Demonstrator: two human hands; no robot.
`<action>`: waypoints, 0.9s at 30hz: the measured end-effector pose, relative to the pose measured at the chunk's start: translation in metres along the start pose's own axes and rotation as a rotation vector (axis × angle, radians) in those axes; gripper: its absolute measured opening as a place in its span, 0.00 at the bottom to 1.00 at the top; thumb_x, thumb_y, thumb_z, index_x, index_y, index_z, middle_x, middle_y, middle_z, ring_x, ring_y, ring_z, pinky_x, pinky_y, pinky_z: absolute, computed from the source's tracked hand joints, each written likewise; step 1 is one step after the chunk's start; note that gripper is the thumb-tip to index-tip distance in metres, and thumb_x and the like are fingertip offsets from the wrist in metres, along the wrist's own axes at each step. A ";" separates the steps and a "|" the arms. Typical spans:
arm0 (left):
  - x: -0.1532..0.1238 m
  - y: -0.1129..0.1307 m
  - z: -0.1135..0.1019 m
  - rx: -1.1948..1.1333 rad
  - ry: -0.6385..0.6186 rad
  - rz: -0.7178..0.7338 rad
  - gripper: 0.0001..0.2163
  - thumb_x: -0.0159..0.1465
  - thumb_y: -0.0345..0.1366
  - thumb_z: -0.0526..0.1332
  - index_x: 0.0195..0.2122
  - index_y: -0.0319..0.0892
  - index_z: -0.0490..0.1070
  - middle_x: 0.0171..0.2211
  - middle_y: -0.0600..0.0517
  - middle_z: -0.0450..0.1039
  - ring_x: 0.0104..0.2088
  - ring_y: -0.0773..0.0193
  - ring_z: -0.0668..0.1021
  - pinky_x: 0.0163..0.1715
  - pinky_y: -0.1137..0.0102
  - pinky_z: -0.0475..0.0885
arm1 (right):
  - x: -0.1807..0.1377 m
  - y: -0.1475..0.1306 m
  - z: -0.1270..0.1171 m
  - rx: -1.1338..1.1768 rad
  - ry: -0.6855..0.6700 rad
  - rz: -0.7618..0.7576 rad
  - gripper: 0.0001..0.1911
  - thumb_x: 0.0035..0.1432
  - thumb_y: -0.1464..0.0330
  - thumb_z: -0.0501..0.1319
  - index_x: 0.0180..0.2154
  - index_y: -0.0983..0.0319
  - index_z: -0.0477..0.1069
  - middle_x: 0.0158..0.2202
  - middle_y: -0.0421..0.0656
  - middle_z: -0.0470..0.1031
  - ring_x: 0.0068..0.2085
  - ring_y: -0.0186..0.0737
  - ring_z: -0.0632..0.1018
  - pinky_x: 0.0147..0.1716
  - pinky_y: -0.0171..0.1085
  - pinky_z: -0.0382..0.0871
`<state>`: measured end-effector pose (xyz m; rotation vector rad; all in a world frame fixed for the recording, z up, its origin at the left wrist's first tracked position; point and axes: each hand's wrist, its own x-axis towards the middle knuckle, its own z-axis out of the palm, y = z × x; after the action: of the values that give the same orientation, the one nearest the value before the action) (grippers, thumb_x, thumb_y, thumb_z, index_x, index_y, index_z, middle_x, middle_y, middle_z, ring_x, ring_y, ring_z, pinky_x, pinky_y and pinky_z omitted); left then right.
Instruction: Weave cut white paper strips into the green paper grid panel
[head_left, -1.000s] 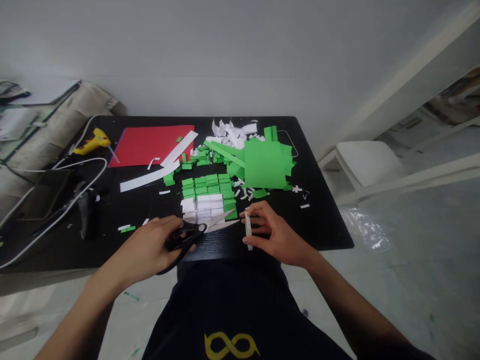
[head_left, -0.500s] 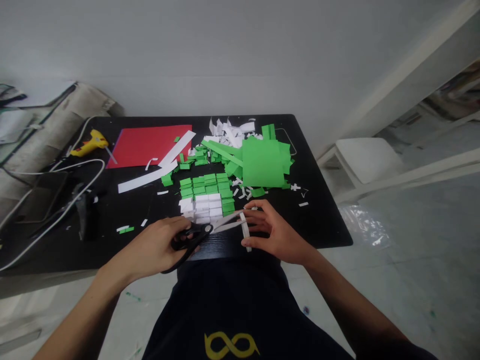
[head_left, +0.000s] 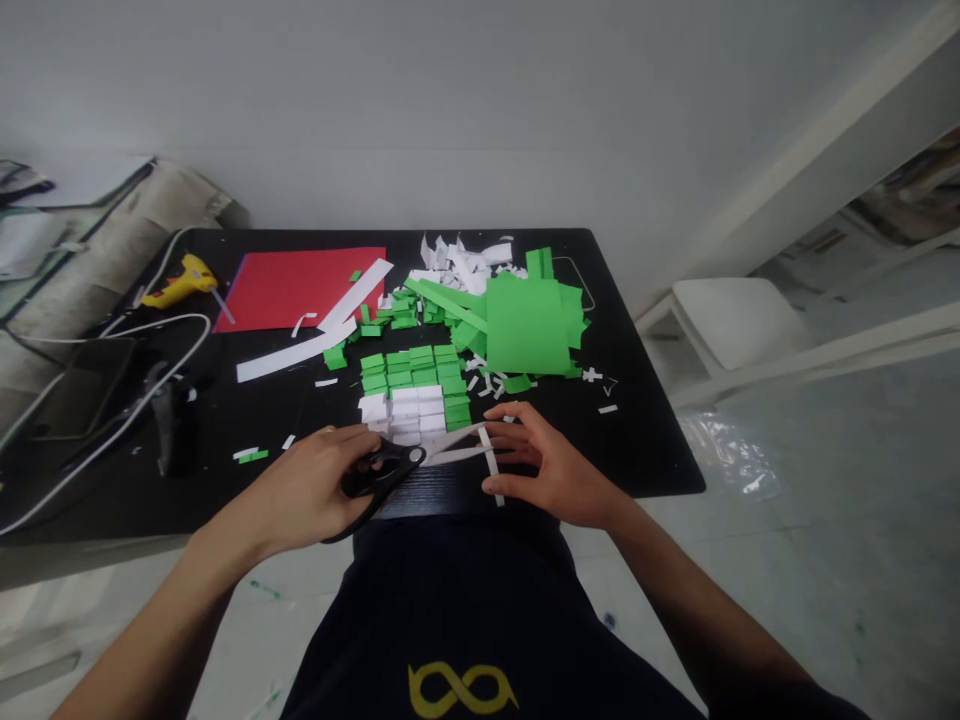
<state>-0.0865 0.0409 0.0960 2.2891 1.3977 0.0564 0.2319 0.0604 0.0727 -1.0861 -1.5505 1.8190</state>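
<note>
My left hand [head_left: 315, 490] grips the black handles of a pair of scissors [head_left: 405, 462] at the near edge of the black table [head_left: 645, 440]. The blades are spread and straddle a narrow white paper strip [head_left: 491, 465]. My right hand [head_left: 551, 468] pinches that strip upright between thumb and fingers. Just beyond the blades lie rows of small cut white pieces [head_left: 409, 410] and green pieces [head_left: 412, 368].
A red sheet [head_left: 300, 285], long white strips [head_left: 300, 350], a green paper stack [head_left: 529, 325] and white scraps [head_left: 465, 255] cover the far half. A yellow glue gun [head_left: 180, 282], white cable [head_left: 112, 430] and a black tool [head_left: 169, 430] lie left. A white chair [head_left: 727, 320] stands right.
The scissors moved right and their blades opened around the strip. My right hand tilted the strip slightly toward the blades.
</note>
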 end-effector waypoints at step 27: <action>-0.001 -0.001 -0.005 0.013 0.100 0.009 0.13 0.68 0.48 0.60 0.36 0.44 0.69 0.35 0.50 0.74 0.34 0.57 0.76 0.39 0.61 0.68 | 0.001 0.000 0.001 -0.069 -0.098 -0.024 0.31 0.61 0.62 0.73 0.62 0.50 0.65 0.63 0.48 0.74 0.58 0.50 0.81 0.61 0.60 0.75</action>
<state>-0.0885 0.0423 0.0999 2.3318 1.4414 0.1671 0.2300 0.0605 0.0723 -1.0178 -1.6878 1.8392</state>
